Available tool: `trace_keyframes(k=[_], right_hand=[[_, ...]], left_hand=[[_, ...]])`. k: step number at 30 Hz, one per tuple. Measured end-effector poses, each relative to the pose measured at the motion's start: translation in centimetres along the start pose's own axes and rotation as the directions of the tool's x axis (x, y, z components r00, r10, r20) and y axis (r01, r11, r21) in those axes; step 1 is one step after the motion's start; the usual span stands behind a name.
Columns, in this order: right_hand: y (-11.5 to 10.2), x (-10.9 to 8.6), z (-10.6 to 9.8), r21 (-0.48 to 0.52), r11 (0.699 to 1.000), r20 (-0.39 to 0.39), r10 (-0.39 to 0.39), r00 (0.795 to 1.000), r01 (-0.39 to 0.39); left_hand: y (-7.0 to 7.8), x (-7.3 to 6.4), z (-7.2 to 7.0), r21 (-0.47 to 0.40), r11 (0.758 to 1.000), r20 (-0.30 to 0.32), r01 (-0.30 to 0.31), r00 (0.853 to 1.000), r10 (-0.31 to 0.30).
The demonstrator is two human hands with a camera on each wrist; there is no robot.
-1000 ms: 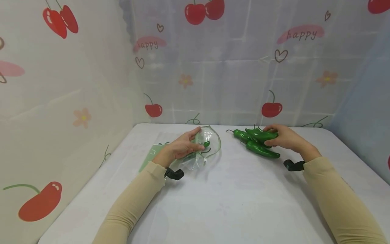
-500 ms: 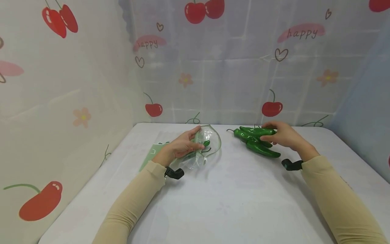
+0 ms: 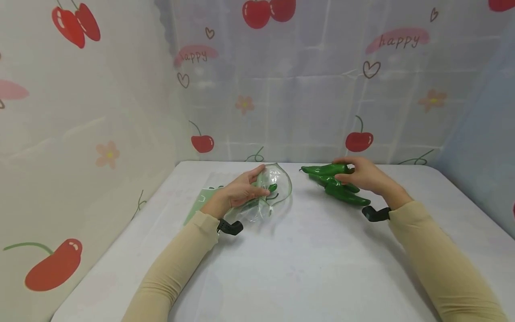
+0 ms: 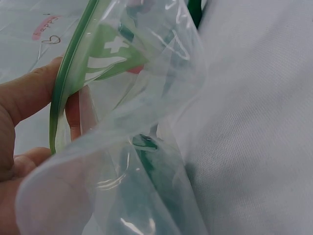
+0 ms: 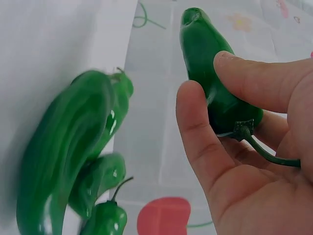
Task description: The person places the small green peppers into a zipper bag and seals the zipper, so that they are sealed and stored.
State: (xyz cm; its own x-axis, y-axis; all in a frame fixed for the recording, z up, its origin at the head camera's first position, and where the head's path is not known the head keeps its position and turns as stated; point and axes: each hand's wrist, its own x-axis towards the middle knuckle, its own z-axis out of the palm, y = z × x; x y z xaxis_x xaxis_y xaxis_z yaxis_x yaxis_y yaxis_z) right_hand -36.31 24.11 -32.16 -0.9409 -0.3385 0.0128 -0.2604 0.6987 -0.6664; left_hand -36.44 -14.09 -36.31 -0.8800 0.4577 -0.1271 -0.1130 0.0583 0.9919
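My left hand [image 3: 241, 192] grips the rim of a clear zip bag [image 3: 283, 181] with a green edge. The bag's mouth gapes toward the right, and green chili peppers [image 3: 273, 188] show through its film. In the left wrist view, thumb and fingers hold the bag's green seal strip [image 4: 73, 54]. My right hand [image 3: 364, 175] pinches a glossy green chili pepper [image 5: 200, 58] between thumb and fingers, its stem toward the palm. Several more chili peppers [image 3: 344, 195] lie in a pile on the white table, just below and beside that hand.
A flat green printed piece [image 3: 200, 203] with clear film lies left of the bag, partly hidden by the left arm. The white table [image 3: 297, 268] meets a cherry-printed curtain [image 3: 281, 112] at its back edge. Black cameras [image 3: 376, 213] sit on both wrists.
My right hand has shifted left with the chili pepper, which now sits further left over the pile. The left hand and the bag stay almost where they were.
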Motion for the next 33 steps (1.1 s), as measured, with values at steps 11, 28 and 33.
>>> trace_keyframes(k=[11,28,33], right_hand=[[-1.4,1.2,2.3,0.05,0.995,0.023,-0.091,0.996,0.09],[-2.7,2.7,4.7,0.043,0.987,0.009,-0.153,0.988,0.152],[-3.1,3.1,5.5,0.064,0.986,0.024,-0.157,0.987,0.155]], left_hand=[[-0.3,-0.1,0.1,-0.006,1.0,-0.02,0.018,1.0,-0.018],[0.1,0.2,-0.1,-0.042,0.999,0.005,0.003,1.0,-0.002],[-0.1,0.2,-0.2,-0.046,0.999,0.007,0.001,1.0,-0.001]])
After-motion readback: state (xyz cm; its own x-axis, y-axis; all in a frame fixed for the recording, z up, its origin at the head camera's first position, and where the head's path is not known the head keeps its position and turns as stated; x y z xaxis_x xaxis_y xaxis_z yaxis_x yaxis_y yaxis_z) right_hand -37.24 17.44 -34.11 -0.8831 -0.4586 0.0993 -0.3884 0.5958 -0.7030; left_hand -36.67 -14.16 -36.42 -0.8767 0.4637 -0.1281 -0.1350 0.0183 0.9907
